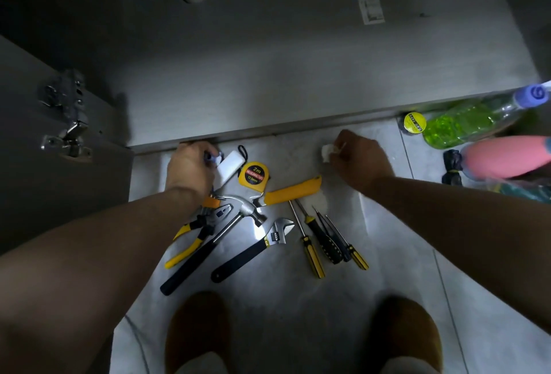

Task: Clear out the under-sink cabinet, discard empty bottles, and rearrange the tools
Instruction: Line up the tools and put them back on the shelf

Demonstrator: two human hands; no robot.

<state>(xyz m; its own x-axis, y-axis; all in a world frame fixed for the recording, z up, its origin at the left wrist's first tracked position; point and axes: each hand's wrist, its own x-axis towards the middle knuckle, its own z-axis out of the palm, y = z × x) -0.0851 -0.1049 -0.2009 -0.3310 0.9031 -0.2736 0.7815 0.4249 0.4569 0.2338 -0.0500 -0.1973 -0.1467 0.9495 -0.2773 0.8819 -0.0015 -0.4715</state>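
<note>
Head view: the left hand (190, 166) curls round a small blue-and-white item (212, 158) I cannot identify, at the cabinet (268, 75) lip; the right hand (362, 159) pinches a white wad (327, 152). The tools lie on the floor (298, 299) between both hands and closer to the person. The hammer (208, 250) is nearer the left hand, long axis slanted, head toward the cabinet, handle pointing back-left

Overall: dim and grey; cabinet (268, 51) interior murky across the upper frame.
Glare: white hotspot on the floor (260, 237) at centre, glinting off the hammer (252, 213) head.
Shadow: darkest at upper left, beside the hinge (69, 119).
Blur: left hand (190, 168) and right hand (361, 159) slightly smeared; green bottle (465, 124) at right soft.
Distortion: wide-angle bowing; forearms (89, 254) balloon toward lower corners.
</note>
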